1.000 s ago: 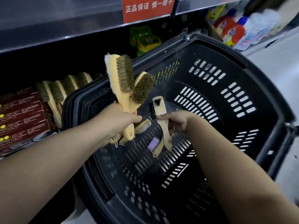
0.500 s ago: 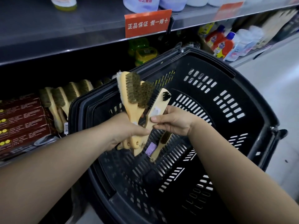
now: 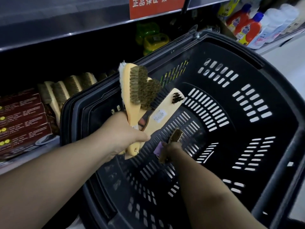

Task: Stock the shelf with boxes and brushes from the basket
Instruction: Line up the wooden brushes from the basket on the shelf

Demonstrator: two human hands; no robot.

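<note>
My left hand (image 3: 123, 138) grips a bunch of three wooden brushes (image 3: 132, 96) by their handles, held upright over the left rim of the black basket (image 3: 247, 52). One of them is a flat brush with black bristles (image 3: 163, 111). My right hand (image 3: 171, 148) reaches down into the basket and grips a small wooden brush (image 3: 175, 135) with a purple tag near the basket floor. On the shelf (image 3: 49, 146) to the left lie more wooden brushes (image 3: 69, 87) beside stacked dark red boxes (image 3: 21, 121).
A red sign (image 3: 155, 5) hangs on the upper shelf edge. Green and yellow items (image 3: 153, 38) sit deep in the shelf behind the basket. Orange and white bottles (image 3: 250, 25) stand at the upper right. Pale floor shows at the right.
My right hand passed the black-bristled brush to the left hand's bunch, then dropped into the basket and took hold of the small brush.
</note>
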